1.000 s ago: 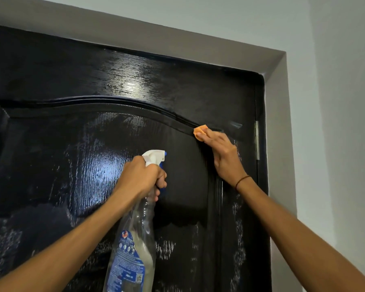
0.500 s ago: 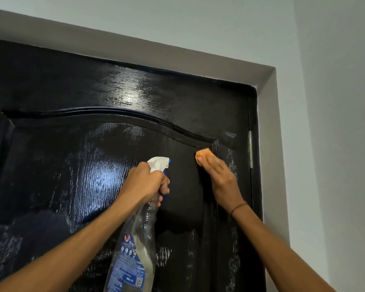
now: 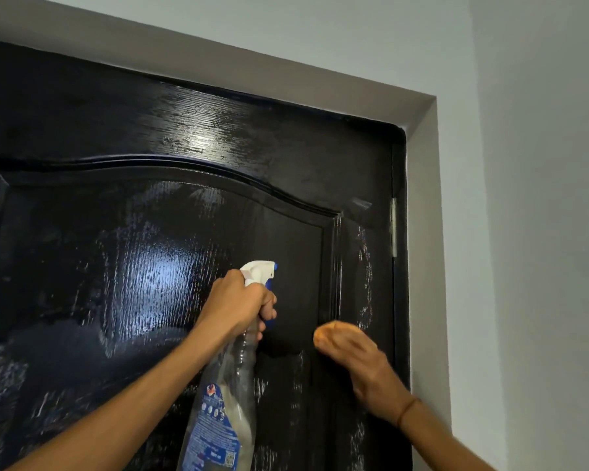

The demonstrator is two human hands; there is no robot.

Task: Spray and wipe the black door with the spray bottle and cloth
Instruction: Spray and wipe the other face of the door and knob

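The black door (image 3: 92,107) fills the view, glossy and wet with streaks across its arched panel. My left hand (image 3: 237,302) grips the neck of a clear spray bottle (image 3: 223,406) with a white and blue trigger head, its nozzle aimed at the door. My right hand (image 3: 364,365), blurred by motion, presses a small orange cloth (image 3: 324,330) flat against the door. The cloth sits at the panel's right moulding, and only its edge shows past my fingertips.
A metal hinge (image 3: 393,229) sits on the door's right edge. The grey door frame (image 3: 422,205) runs along the top and right. Pale walls (image 3: 531,232) stand to the right and above.
My right hand has slid the cloth down the panel's right moulding, from its upper corner to below the spray head. My left hand and the bottle have stayed put.
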